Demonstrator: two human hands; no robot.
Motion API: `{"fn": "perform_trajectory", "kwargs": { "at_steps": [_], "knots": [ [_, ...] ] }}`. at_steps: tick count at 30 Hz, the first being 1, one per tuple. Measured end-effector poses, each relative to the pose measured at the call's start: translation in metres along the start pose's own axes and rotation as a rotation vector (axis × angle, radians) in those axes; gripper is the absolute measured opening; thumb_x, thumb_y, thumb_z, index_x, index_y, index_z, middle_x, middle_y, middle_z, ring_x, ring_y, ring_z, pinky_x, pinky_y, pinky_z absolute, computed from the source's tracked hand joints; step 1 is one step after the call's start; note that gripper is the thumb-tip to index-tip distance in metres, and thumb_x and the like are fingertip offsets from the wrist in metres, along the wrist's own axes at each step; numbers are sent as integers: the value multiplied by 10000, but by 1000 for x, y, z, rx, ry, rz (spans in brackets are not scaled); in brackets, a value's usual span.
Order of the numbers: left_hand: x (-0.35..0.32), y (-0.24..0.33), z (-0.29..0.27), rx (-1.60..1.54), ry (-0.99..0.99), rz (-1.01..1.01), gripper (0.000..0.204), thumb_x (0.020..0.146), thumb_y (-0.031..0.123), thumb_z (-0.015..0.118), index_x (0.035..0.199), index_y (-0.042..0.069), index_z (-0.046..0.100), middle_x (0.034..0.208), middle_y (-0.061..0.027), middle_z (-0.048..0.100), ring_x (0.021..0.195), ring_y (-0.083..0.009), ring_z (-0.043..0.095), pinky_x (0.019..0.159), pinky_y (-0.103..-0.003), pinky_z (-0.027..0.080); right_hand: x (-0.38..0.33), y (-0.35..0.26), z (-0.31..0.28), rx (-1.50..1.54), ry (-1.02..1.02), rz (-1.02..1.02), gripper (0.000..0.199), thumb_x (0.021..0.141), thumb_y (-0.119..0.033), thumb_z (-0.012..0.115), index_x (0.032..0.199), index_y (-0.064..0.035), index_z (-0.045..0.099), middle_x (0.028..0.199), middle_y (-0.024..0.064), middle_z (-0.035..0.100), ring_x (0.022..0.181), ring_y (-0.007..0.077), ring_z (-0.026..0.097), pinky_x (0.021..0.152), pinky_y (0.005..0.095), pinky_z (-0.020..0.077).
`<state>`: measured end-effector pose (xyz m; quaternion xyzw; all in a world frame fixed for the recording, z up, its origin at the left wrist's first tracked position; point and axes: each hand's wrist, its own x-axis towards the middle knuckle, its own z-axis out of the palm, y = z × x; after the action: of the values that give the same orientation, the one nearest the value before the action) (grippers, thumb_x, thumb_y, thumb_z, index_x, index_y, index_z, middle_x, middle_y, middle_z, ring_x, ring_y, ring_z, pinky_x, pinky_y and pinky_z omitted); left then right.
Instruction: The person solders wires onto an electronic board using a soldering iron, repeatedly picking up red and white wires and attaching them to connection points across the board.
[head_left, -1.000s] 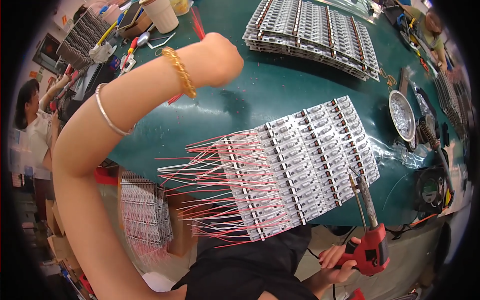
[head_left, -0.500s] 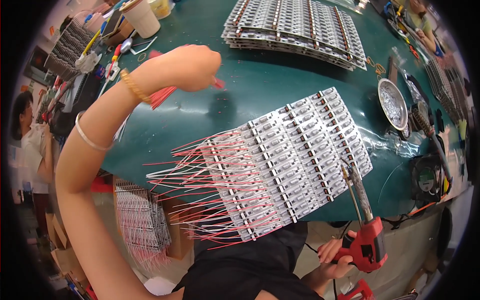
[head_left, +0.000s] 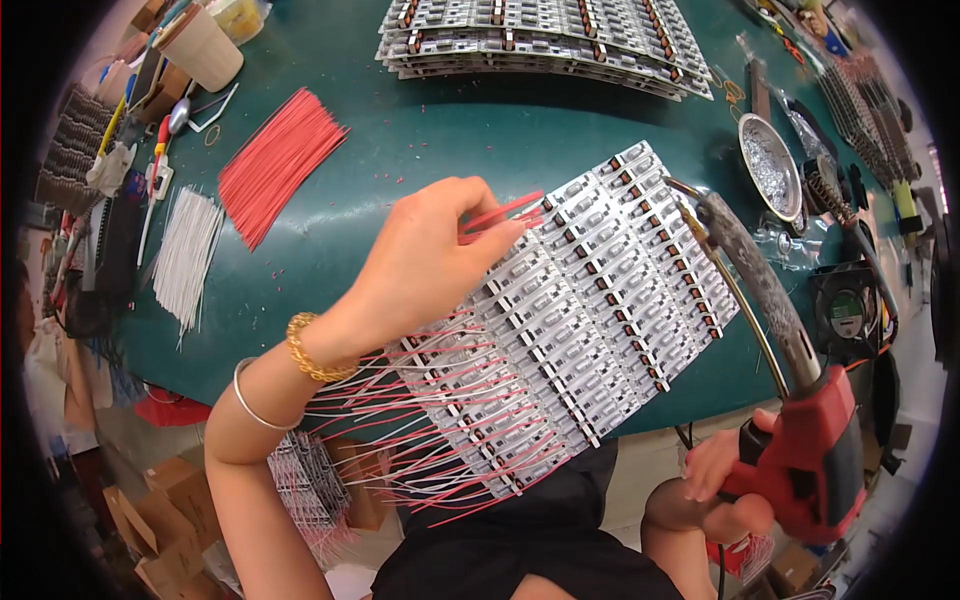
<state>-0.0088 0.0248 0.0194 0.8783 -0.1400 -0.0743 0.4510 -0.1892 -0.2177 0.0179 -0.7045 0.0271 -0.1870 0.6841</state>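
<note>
My left hand (head_left: 425, 250) is closed on a few short red wires (head_left: 500, 214), their ends poking out past the fingertips over the upper left edge of a panel of small circuit boards (head_left: 590, 300). Red and white wires (head_left: 400, 440) fan out leftward from the panel's left strip. In my right hand (head_left: 728, 488) is a red-handled soldering gun (head_left: 815, 460). Its metal barrel and thin feed tube reach up to the panel's upper right, with the tip close above the boards; contact cannot be made out.
A pile of red wires (head_left: 280, 165) and a pile of white wires (head_left: 188, 255) lie at left on the green table (head_left: 340, 240). Stacked board panels (head_left: 540, 50) stand at the back. At right are a metal bowl of solder bits (head_left: 770, 168) and a small fan (head_left: 848, 315).
My left hand has come from the red wire pile toward the panel, bringing red wires. The soldering gun has risen and shifted right. The view has shifted too.
</note>
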Motion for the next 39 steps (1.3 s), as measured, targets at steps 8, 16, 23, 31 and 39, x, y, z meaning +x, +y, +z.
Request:
{"fn": "perform_trajectory", "kwargs": {
  "at_steps": [8, 16, 23, 31, 39],
  "knots": [
    [3, -16, 15, -53, 58, -34, 191, 783, 120, 662, 742, -39, 564, 683, -54, 543, 577, -84, 438, 520, -247, 366, 12, 9, 28, -33, -1, 250, 960, 749, -666, 513, 1179, 176, 345, 437, -13, 394, 332, 82, 380, 347, 208, 331],
    [2, -13, 17, -5, 75, -31, 176, 772, 67, 655, 720, -52, 537, 693, -79, 554, 580, -109, 477, 530, -261, 395, 16, 13, 36, -34, -10, 360, 846, 755, -630, 552, 1076, 141, 416, 426, -1, 384, 324, 86, 369, 340, 211, 320],
    [1, -13, 17, -18, 87, -16, 176, 762, 82, 638, 693, -34, 525, 689, -110, 544, 572, -199, 508, 532, -323, 401, 7, 19, 28, -155, -22, 360, 789, 702, -607, 636, 980, 111, 466, 430, -6, 396, 325, 85, 370, 333, 219, 305],
    [1, -11, 19, 21, 103, 2, 180, 760, 73, 650, 712, -47, 524, 687, -100, 546, 567, -155, 487, 534, -283, 402, 9, 10, 36, -49, 28, 353, 881, 686, -610, 649, 1086, 143, 429, 427, -15, 392, 323, 84, 374, 341, 212, 299],
    [-1, -14, 16, 42, 136, 48, 155, 773, 66, 652, 732, -40, 546, 702, -60, 545, 574, -107, 474, 524, -257, 389, 8, 9, 40, 5, 27, 319, 902, 730, -621, 590, 1132, 159, 379, 422, -13, 383, 321, 86, 375, 342, 218, 318]
  ]
}}
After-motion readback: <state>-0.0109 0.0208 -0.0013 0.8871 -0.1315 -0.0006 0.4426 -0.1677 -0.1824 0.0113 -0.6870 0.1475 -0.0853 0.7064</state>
